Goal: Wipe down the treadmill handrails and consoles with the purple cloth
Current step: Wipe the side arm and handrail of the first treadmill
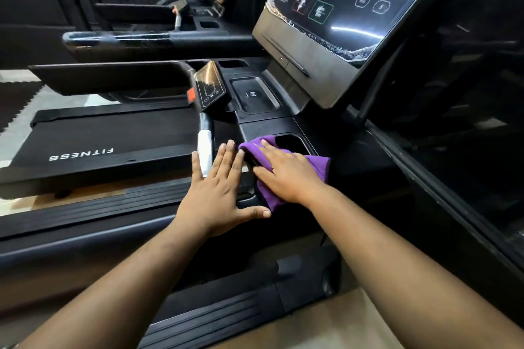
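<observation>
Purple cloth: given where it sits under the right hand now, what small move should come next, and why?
Probably slide the purple cloth forward along the console ledge, round the cup holder rim. The right hand presses it flat just beside that opening, while the left hand rests open on the console edge as a brace. The wireless charging tray ahead has no cloth on it yet.

The black console tray (263, 125) carries the purple cloth (319, 166) beside its cup recess (292, 143).
</observation>
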`<state>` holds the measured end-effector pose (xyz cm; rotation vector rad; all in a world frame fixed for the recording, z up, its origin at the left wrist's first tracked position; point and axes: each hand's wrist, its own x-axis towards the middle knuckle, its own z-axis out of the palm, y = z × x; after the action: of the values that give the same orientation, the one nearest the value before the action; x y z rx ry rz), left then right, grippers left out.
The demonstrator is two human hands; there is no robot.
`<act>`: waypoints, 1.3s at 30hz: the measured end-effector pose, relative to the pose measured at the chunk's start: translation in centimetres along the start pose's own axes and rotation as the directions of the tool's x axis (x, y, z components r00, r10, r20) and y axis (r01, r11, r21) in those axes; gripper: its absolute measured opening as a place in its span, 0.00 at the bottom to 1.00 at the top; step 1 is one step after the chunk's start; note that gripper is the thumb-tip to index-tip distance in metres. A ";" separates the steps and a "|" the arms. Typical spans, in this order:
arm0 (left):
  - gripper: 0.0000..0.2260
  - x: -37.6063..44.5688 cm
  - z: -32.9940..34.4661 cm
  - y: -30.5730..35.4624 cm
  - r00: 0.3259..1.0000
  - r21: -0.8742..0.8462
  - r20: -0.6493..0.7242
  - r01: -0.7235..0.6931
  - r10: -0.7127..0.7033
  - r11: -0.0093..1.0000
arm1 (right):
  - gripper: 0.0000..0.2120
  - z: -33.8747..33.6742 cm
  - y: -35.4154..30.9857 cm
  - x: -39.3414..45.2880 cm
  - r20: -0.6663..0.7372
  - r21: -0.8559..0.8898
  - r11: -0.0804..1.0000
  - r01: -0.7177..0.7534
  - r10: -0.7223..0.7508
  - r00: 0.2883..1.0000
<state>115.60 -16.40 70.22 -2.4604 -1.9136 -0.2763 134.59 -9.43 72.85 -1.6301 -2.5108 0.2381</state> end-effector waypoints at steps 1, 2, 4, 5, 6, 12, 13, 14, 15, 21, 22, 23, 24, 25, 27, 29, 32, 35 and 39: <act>0.62 -0.2 0.0 -0.2 0.999 -0.038 -0.037 -0.007 0.005 0.999 | 0.32 -0.1 0.1 -1.4 -0.022 -0.013 1.000 0.005 -0.005 1.000; 0.62 -0.6 -0.1 -0.6 0.998 -0.081 -0.064 0.001 -0.006 0.997 | 0.31 -0.1 0.0 -2.9 -0.035 -0.025 0.999 0.026 -0.027 0.999; 0.62 -1.2 -0.2 -1.6 0.998 -0.114 -0.056 0.033 -0.039 0.993 | 0.32 0.6 -0.4 -6.5 -0.029 -0.041 0.996 0.077 -0.078 0.997; 0.62 -1.6 -0.2 -2.1 0.998 -0.084 -0.036 0.040 -0.043 0.996 | 0.33 1.1 -0.4 -8.0 -0.011 -0.036 0.994 0.101 -0.101 0.995; 0.63 -2.0 -0.3 -2.5 0.999 -0.041 -0.010 0.036 -0.037 0.999 | 0.34 1.5 -0.3 -9.1 0.012 -0.032 0.993 0.111 -0.111 0.994; 0.62 -2.7 -0.5 -3.0 0.995 0.046 0.101 -0.029 0.025 0.998 | 0.38 0.3 -2.3 -2.5 -0.022 -0.059 0.994 -0.089 0.088 0.996; 0.62 -2.7 -0.6 -3.1 0.994 0.051 0.104 -0.029 0.024 0.998 | 0.39 0.5 -3.5 -1.9 -0.027 -0.079 0.993 -0.084 0.082 0.996; 0.62 -3.2 -0.7 -3.6 0.994 0.064 0.108 -0.027 0.020 0.998 | 0.40 1.1 -4.9 -2.0 -0.037 -0.100 0.994 -0.047 0.043 0.998; 0.62 -3.5 -0.7 -3.8 0.993 0.080 0.115 -0.031 0.022 0.996 | 0.39 1.7 -5.4 -3.1 -0.056 -0.112 0.994 0.002 -0.008 0.998; 0.63 -7.5 -1.1 -8.6 0.992 0.109 0.118 0.022 -0.034 0.994 | 0.29 7.1 -4.9 -11.0 -0.309 -0.026 0.988 0.152 -0.153 0.939; 0.64 -7.7 -1.2 -9.2 0.992 0.107 0.117 0.025 -0.038 0.994 | 0.30 7.7 -6.1 -11.0 -0.303 -0.044 0.978 0.202 -0.206 0.930; 0.64 -7.9 -1.3 -9.6 0.993 0.100 0.114 0.026 -0.038 0.995 | 0.30 8.0 -7.5 -10.5 -0.283 -0.065 0.967 0.248 -0.256 0.925; 0.64 -7.9 -1.3 -9.9 0.993 0.087 0.110 0.028 -0.038 0.996 | 0.29 7.9 -9.2 -9.6 -0.243 -0.082 0.960 0.267 -0.280 0.929; 0.64 -7.9 -1.3 -10.0 0.994 0.075 0.105 0.031 -0.039 0.997 | 0.29 7.3 -10.6 -8.2 -0.198 -0.089 0.964 0.252 -0.265 0.944; 0.65 -7.9 -1.3 -10.1 0.993 0.030 0.098 0.056 -0.059 0.998 | 0.29 5.6 -12.2 -4.7 -0.100 -0.064 0.983 0.169 -0.175 0.979; 0.65 -7.9 -1.4 -10.1 0.991 -0.026 0.093 0.097 -0.094 0.995 | 0.29 4.6 -12.3 -0.6 -0.024 -0.024 0.996 0.085 -0.086 0.996; 0.65 -7.9 -1.5 -9.8 0.986 -0.014 0.120 0.115 -0.112 0.993 | 0.30 3.1 -12.7 5.5 0.028 0.111 0.994 0.000 -0.003 1.000; 0.64 -8.0 -1.4 -9.8 0.978 0.000 0.148 0.146 -0.144 0.989 | 0.31 3.2 -13.7 7.7 0.031 0.201 0.978 -0.061 0.056 0.998; 0.63 -7.8 -1.2 -9.8 0.977 0.021 0.147 0.153 -0.155 0.988 | 0.31 5.0 -12.9 2.9 0.026 0.132 0.990 0.037 -0.041 0.999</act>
<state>104.21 -21.54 69.29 -2.3921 -2.1630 -0.0868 120.94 -12.23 70.72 -1.5367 -2.4861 0.4163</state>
